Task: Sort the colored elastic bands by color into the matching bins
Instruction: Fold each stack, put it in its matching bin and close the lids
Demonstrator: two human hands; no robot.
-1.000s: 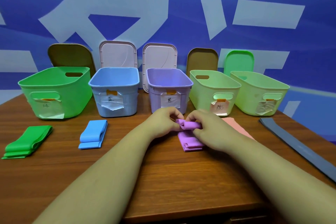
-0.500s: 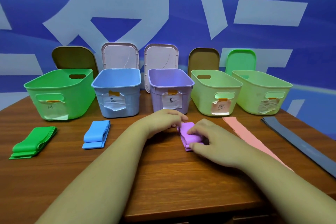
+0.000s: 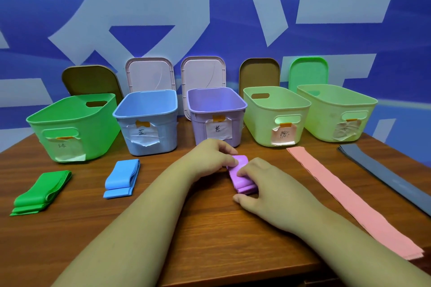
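Now on the wooden table (image 3: 210, 247) a purple bin (image 3: 217, 109) stands just behind my hands. At the right a long pink band (image 3: 338, 193) and a grey band (image 3: 384, 175) lie flat; at the left lie a folded green band (image 3: 44, 191) and a blue band (image 3: 122, 177). My left hand (image 3: 207, 158) curls its fingers on the far end of the folded purple band (image 3: 241, 177). My right hand (image 3: 268, 189) pinches its near end between thumb and fingers.
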